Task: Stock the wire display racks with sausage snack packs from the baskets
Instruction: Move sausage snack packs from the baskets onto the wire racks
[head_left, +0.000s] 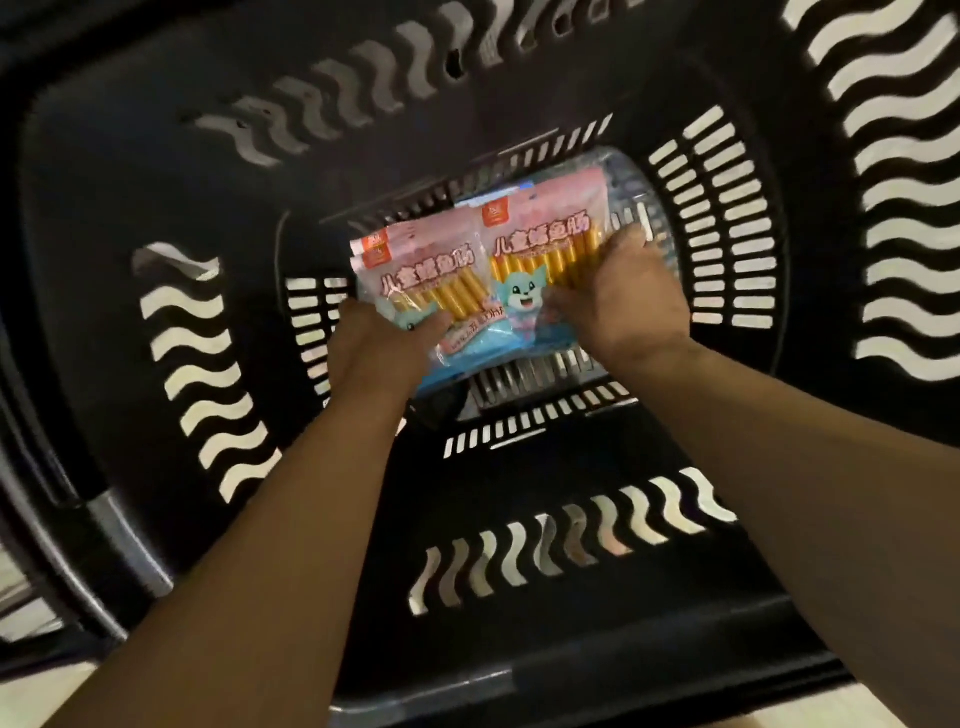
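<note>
Basket: a deep black plastic basket (156, 156) with wavy slots in its walls and straight slots round its bottom fills the view, seen from straight above.

Left pack: a pink-and-blue plastic pack of yellow sausage sticks, the left pack (415, 275), lies on the basket bottom just toward 12 o'clock from the middle of the view. It is tilted, its top edge toward 11 o'clock. The top edge of another pack like it shows just beneath.

Right pack: a second pink-and-blue plastic pack with a blue cartoon animal, the right pack (540, 244), lies at 3 o'clock of the left pack, touching it and overlapping its edge.

Left hand: the left hand (379, 343) reaches in from 7 o'clock and pinches the left pack at its 7 o'clock corner, thumb on top, fingers hidden beneath.

Right hand: the right hand (628, 301) reaches in from 5 o'clock and grips the right pack at its 4 o'clock side, fingers curled over the edge, thumb on the face.

Clear wrapper: a clear wrapper (623, 176) shows under the right pack at 1 o'clock; its contents cannot be told.

Floor: pale floor (41, 686) shows outside the basket at 7 o'clock.
</note>
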